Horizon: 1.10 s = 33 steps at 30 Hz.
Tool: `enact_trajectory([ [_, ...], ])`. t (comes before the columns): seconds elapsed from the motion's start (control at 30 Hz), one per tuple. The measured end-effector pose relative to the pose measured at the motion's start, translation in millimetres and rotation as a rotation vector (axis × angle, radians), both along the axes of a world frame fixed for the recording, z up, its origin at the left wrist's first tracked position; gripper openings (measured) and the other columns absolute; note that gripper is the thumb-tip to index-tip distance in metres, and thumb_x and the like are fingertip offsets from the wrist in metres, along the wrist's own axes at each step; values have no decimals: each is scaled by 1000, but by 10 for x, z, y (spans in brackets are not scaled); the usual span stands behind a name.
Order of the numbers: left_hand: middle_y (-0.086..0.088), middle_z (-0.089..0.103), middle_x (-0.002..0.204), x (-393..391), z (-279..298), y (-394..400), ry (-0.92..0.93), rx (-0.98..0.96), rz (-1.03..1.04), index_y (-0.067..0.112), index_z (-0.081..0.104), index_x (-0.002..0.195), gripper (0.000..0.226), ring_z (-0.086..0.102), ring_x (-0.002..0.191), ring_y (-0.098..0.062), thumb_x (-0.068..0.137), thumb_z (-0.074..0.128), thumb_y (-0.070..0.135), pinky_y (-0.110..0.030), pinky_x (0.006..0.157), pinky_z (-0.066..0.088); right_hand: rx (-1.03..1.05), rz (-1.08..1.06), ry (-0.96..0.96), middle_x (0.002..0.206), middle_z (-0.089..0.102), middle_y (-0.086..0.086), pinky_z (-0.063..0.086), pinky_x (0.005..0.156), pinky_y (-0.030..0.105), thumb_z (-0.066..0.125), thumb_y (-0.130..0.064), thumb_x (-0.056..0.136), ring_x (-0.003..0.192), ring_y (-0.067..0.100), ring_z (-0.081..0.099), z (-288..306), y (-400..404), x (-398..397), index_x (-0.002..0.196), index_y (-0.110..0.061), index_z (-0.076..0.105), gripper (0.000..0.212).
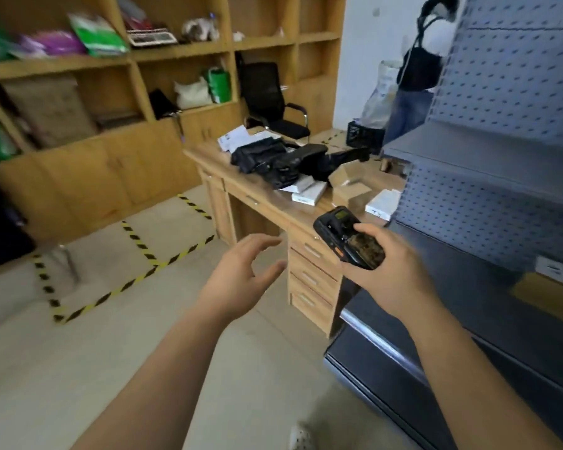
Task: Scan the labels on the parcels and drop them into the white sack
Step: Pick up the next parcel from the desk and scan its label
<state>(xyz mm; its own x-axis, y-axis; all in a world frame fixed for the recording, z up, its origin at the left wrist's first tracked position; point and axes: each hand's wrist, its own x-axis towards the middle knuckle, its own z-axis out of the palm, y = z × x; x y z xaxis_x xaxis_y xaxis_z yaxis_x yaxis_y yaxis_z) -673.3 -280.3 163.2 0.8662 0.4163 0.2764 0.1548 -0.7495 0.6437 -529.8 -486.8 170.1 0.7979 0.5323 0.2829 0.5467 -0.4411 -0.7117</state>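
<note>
Viewing from the head camera: the only view, looking forward and down past both forearms.
Right hand: the right hand (382, 274) grips a black handheld barcode scanner (348, 238), fingers curled under it and thumb on its face, its small screen turned up toward the person, likely so it can be read and triggered with one hand.
Left hand: the left hand (241, 276) holds nothing, fingers spread and loosely bent, reaching toward the far desk, probably free so it can take a parcel.
Parcels: crumpled black plastic mailer bags (267, 160) lie heaped on the light wooden desk with drawers (260, 203), far right of centre; flat white boxes (307, 193) and an open brown cardboard box (351, 186) sit just beside them, nearer the scanner.
White sack: none is plainly identifiable; a pale bag (379, 95) stands far right beside another person, but I cannot tell whether it is the one.
Step, as judged: approaching the desk to pick a parcel; neither hand touches one yet.
Surroundings: grey perforated metal shelving (501, 177) rises close on the right.
</note>
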Motion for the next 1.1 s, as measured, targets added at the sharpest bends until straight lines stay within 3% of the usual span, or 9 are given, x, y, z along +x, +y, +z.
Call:
enact_trajectory([
  [0.07, 25, 53, 119, 69, 37, 389, 11, 4, 87, 33, 58, 126, 35, 47, 102, 14, 92, 63, 40, -5, 90, 37, 34, 85, -16, 113, 55, -16, 49, 86, 31, 83, -41, 71, 104, 6, 52, -29, 510, 236, 126, -38, 56, 61],
  [0.13, 21, 56, 121, 152, 132, 755, -6, 4, 184, 32, 58, 127, 37, 50, 109, 1, 92, 63, 40, -23, 99, 43, 67, 152, -41, 109, 53, -18, 44, 83, 27, 83, -40, 73, 102, 6, 51, -18, 1019, 472, 126, -38, 56, 60],
  [0.17, 22, 55, 119, 194, 195, 917, -5, -4, 234, 31, 58, 128, 37, 50, 109, -1, 92, 63, 39, -26, 99, 43, 82, 176, -44, 108, 54, -18, 42, 82, 25, 84, -39, 72, 101, 6, 51, 2, 1257, 589, 126, -37, 57, 60],
  [0.47, 20, 58, 121, 517, 372, 2018, -20, -20, 486, 29, 60, 126, 34, 51, 114, 1, 93, 62, 36, -26, 98, 44, 132, 455, -54, 121, 60, -10, 49, 96, 36, 85, -41, 69, 108, 9, 54, 72, 2949, 1348, 127, -33, 59, 65],
  [0.6, 25, 58, 118, 664, 276, 2419, -30, -60, 530, 31, 60, 123, 31, 52, 114, 4, 93, 62, 34, -27, 100, 45, 136, 490, -65, 115, 62, -10, 51, 93, 42, 76, -57, 62, 108, 14, 56, 10, 3481, 1546, 124, -36, 60, 67],
  [0.73, 22, 58, 121, 898, 193, 2884, -25, -77, 521, 30, 60, 125, 32, 51, 115, 3, 93, 62, 35, -26, 101, 43, 100, 467, -10, 115, 59, -16, 51, 93, 42, 74, -63, 59, 108, 13, 56, -87, 3932, 1800, 123, -44, 56, 69],
  [0.9, 22, 56, 118, 1363, 33, 3664, -4, -90, 469, 28, 58, 127, 34, 50, 113, 1, 94, 62, 35, -29, 102, 43, 76, 410, 42, 115, 60, -15, 51, 94, 37, 86, -40, 68, 107, 8, 55, -122, 4456, 2152, 123, -39, 59, 61],
  [1.1, 15, 59, 126, 2207, 14, 4872, -29, -114, 308, 28, 58, 127, 36, 51, 118, -5, 92, 63, 35, -37, 104, 44, 74, 210, 68, 117, 60, -15, 47, 96, 29, 82, -46, 67, 110, 6, 56, -28, 5194, 2664, 123, -39, 59, 61],
])
